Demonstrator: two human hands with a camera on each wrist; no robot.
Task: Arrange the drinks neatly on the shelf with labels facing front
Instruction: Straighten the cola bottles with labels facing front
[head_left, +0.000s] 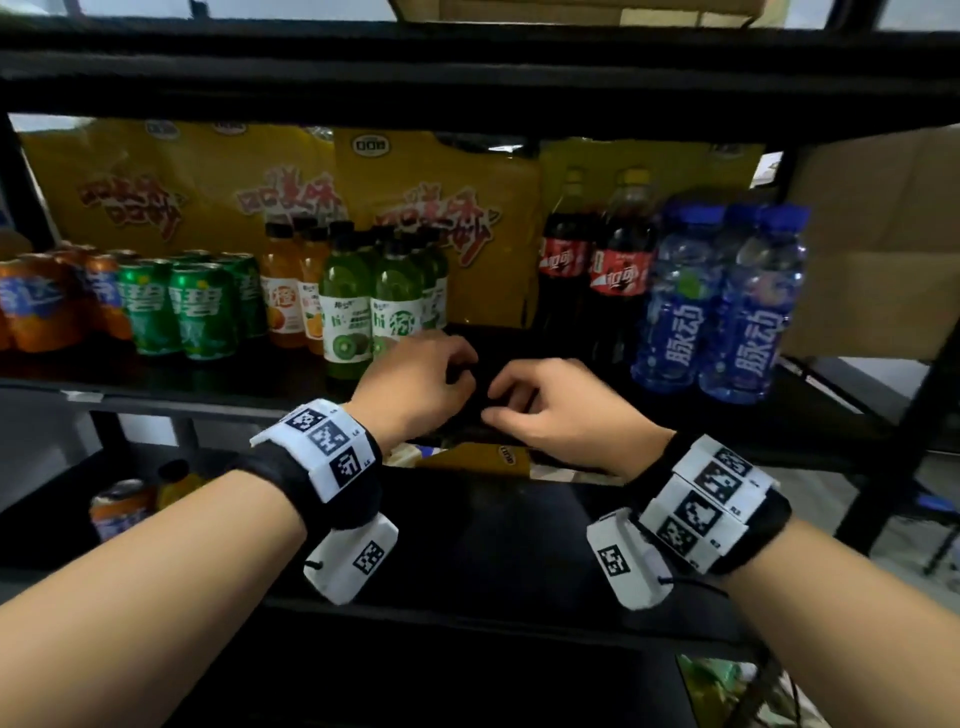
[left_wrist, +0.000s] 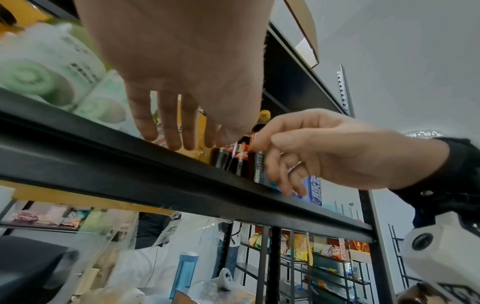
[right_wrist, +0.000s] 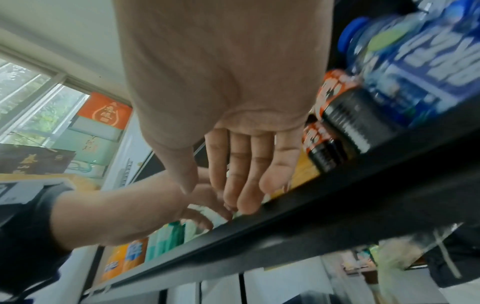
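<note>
Hovering empty and loosely curled over the bare gap at the shelf's (head_left: 218, 402) near edge, the left hand (head_left: 415, 376) and right hand (head_left: 545, 410) would do best, I'd say, sliding the kiwi bottles (head_left: 347, 306) rightward toward the cola bottles (head_left: 621, 270), labels kept frontward.

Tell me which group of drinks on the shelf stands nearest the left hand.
The green kiwi-label bottles: their front pair stands just beyond the left hand, unlike the cans further left or the cola and blue bottles to the right.

drinks: cans (head_left: 202, 306), juice bottles (head_left: 345, 306), cola (head_left: 621, 275), blue bottles (head_left: 743, 317) | upright, shelf (head_left: 156, 387) | labels forward
</note>
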